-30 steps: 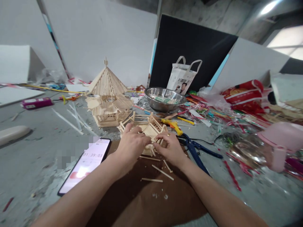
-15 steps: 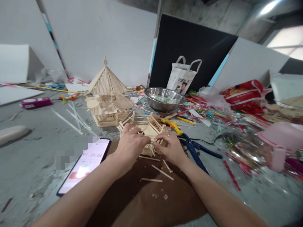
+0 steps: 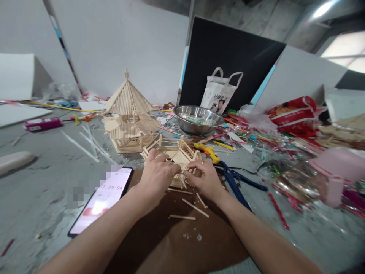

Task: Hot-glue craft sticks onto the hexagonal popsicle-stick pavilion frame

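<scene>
A small open frame of pale wooden sticks, with railings around its sides, stands on a brown board. My left hand reaches over its near left side, fingers curled and closed. My right hand is pinched at the near right side. A short wooden stick seems to lie between the fingertips of both hands at the frame's front edge, mostly covered by them. Loose wooden sticks lie on the board nearer to me. Behind on the left rises a stick pavilion with a pointed roof.
A phone showing a timer lies left of the board. To the right are a yellow glue gun and blue-handled pliers or cutters. A steel bowl holding sticks stands behind. Plastic wrappers and scraps spread across the right side.
Almost nothing differs. Both hands stay at the front of the stick frame, with only a very slight shift of the fingers.
</scene>
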Demonstrator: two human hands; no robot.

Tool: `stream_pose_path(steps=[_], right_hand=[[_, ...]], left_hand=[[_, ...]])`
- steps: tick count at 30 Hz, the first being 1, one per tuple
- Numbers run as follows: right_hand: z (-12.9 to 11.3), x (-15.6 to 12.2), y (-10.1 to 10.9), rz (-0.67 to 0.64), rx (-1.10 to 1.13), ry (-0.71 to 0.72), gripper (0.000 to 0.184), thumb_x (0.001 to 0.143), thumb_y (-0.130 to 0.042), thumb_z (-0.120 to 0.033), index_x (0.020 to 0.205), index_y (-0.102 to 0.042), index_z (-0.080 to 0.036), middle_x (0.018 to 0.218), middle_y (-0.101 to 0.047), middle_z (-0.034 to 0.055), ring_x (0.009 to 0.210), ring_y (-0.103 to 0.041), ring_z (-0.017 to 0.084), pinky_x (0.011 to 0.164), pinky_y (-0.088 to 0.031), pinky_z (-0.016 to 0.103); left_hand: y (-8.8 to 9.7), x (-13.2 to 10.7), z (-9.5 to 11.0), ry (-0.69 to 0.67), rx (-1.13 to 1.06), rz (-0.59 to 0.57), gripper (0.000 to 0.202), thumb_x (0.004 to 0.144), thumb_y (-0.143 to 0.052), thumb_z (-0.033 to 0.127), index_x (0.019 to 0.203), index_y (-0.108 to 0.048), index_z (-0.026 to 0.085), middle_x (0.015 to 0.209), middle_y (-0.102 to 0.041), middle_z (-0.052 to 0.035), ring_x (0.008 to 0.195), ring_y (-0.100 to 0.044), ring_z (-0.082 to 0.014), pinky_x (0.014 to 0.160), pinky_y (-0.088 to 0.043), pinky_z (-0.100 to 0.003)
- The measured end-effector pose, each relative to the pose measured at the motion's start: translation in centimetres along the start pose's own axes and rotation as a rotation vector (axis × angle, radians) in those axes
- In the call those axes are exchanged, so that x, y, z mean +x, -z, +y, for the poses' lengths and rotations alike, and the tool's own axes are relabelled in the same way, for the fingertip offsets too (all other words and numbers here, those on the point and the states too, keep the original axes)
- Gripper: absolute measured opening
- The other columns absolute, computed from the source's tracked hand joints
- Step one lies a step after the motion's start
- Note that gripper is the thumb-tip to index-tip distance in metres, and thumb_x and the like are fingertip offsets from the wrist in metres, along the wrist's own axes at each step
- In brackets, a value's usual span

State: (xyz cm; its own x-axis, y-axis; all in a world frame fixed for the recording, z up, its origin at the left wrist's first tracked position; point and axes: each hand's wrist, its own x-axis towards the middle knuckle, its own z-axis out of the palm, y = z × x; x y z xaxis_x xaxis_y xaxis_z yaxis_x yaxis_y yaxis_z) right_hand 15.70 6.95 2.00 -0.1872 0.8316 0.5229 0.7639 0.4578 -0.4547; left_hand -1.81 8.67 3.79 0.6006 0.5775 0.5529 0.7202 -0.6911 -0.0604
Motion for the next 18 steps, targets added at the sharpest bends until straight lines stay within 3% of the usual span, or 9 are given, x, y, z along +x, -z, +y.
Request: stream_pose_path(steps=[18], right_hand=[[-0.34,0.05,-0.15,0.001,0.008,-0.016,0.012,0.068,-0.059,-0.031,0.07,-0.059,-0.019,0.076,-0.065,0.0016,0.077,-0.056,0.016,0.075,-0.032,0.032]], left_hand=[[0.12,0.06,0.08,0.025,-0.021,-0.046,0.021,0.081,-0.044,0.026,0.07,-0.062,0.026,0.059,-0.064,0.0024,0.073,-0.053,-0.0168,0.078,-0.021,-0.04]])
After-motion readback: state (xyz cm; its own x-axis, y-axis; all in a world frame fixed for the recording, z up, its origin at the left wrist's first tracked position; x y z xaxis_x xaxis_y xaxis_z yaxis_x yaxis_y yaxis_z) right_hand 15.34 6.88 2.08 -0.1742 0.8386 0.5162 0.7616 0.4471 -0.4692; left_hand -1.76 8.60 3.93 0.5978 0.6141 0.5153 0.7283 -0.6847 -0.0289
